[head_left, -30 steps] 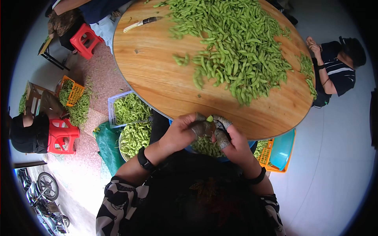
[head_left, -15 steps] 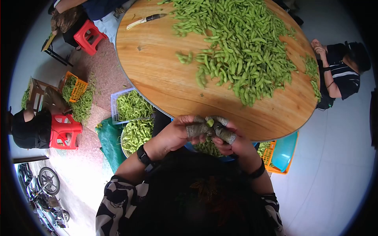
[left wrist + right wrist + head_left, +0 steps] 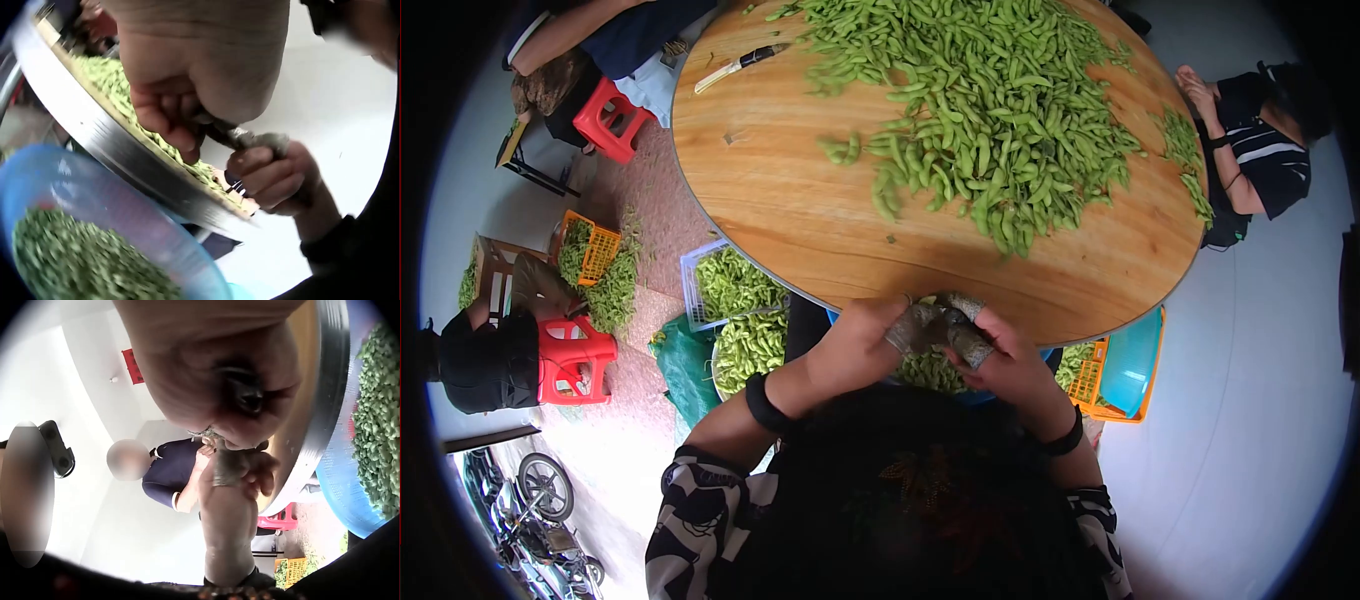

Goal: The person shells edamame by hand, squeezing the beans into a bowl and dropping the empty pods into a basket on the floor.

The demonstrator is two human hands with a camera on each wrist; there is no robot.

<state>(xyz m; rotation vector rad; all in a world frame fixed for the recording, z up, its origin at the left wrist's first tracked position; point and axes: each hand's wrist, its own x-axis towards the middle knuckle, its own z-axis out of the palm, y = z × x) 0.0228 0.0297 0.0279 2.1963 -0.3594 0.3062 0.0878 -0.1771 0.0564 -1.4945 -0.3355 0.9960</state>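
My left hand and right hand meet at the near edge of the round wooden table, thumbs and fingers wrapped in grey tape. Between their tips both pinch a green soybean pod, mostly hidden by the fingers. In the right wrist view a dark, shiny thing shows in the hollow of my right palm; I cannot tell what it is. Below the hands stands a blue bowl of shelled beans. A big heap of soybean pods covers the far part of the table.
A knife lies on the table's left. Beside my left arm are a lilac crate of pods and a green sack. At right stands an orange crate with a teal basin. Other people sit or stand around; a motorcycle is lower left.
The green pod, plain between the thumbs half a second ago, is now almost covered by the fingers. My hands have closed in and turned slightly; the view has shifted a little.
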